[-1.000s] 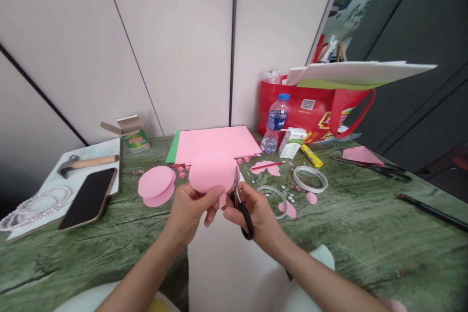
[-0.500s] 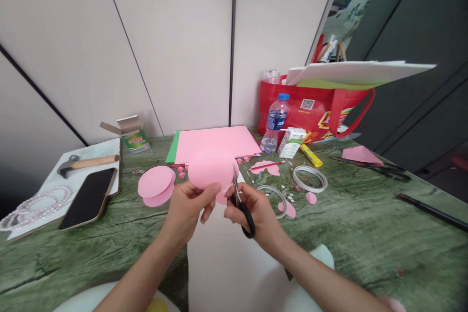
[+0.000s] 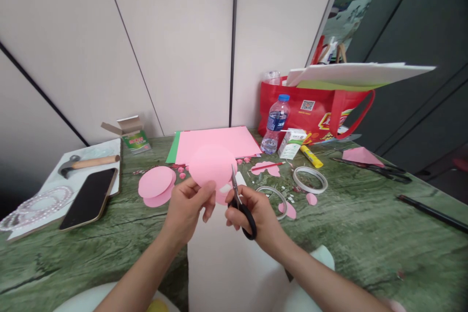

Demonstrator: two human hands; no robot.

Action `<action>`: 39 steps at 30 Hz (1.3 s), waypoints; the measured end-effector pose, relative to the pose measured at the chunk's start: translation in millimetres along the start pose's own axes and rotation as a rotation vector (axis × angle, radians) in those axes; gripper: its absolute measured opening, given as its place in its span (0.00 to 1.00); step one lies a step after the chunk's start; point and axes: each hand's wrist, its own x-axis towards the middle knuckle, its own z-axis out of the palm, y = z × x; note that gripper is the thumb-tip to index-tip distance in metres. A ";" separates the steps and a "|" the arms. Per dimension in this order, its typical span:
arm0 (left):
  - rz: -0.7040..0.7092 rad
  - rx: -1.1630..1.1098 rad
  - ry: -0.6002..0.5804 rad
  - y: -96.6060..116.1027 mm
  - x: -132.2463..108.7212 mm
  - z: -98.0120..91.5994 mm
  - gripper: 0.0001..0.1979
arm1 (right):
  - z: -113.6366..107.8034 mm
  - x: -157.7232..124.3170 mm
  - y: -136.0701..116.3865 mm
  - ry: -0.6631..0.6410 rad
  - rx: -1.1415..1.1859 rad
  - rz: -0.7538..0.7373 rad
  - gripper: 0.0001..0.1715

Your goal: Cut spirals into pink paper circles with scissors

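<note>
Because my left hand (image 3: 188, 207) pinches the pink disc (image 3: 212, 165) by its lower edge, upright just in front of the pink sheet (image 3: 219, 140), my right hand (image 3: 258, 214), closed round the scissors (image 3: 238, 201), reaches its right rim.

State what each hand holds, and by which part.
Left hand pinches the pink paper circle at its lower edge; right hand grips the scissors by their black handles.
</note>
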 end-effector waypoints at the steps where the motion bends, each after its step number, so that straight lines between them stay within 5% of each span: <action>1: -0.012 -0.027 -0.018 0.4 -0.3 0.4 0.11 | 0.2 -0.3 0.0 -0.009 -0.001 -0.005 0.14; 6: -0.061 -0.086 -0.087 2.3 -1.5 2.2 0.15 | 0.8 -1.4 3.7 -0.060 -0.009 -0.002 0.18; 16: -0.072 0.084 0.037 2.5 -2.5 3.8 0.14 | -2.2 1.9 10.0 -0.061 0.073 -0.027 0.30; 39: -0.013 0.133 0.034 0.6 -1.8 1.7 0.13 | -1.8 1.2 6.6 -0.056 0.078 -0.014 0.23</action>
